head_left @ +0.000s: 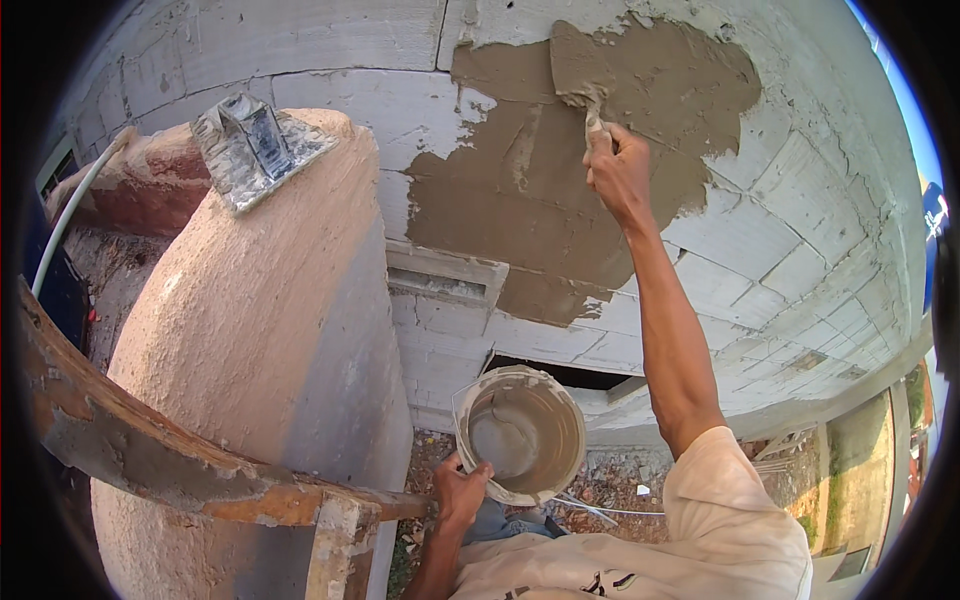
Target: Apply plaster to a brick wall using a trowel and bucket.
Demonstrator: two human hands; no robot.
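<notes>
My right hand (618, 175), its arm stretched up and forward, is closed round the handle of a mortar-coated trowel (580, 68). The trowel's blade lies against the wet brown mortar (540, 190) spread over the block wall (400, 105). Low in front of my body, my left hand (463, 490) grips the rim of a bucket (572, 420). The bucket is tilted so its inside shows, with mortar smeared on the walls and a little at the bottom. My left fingers are partly hidden behind the rim.
A plastering float (255, 150) caked with mortar rests on top of a rough plastered column (250, 290) at the left. A worn wooden beam (150, 440) crosses the lower left. Openings (440, 283) break the wall lower down. Rubble (630, 480) covers the ground below.
</notes>
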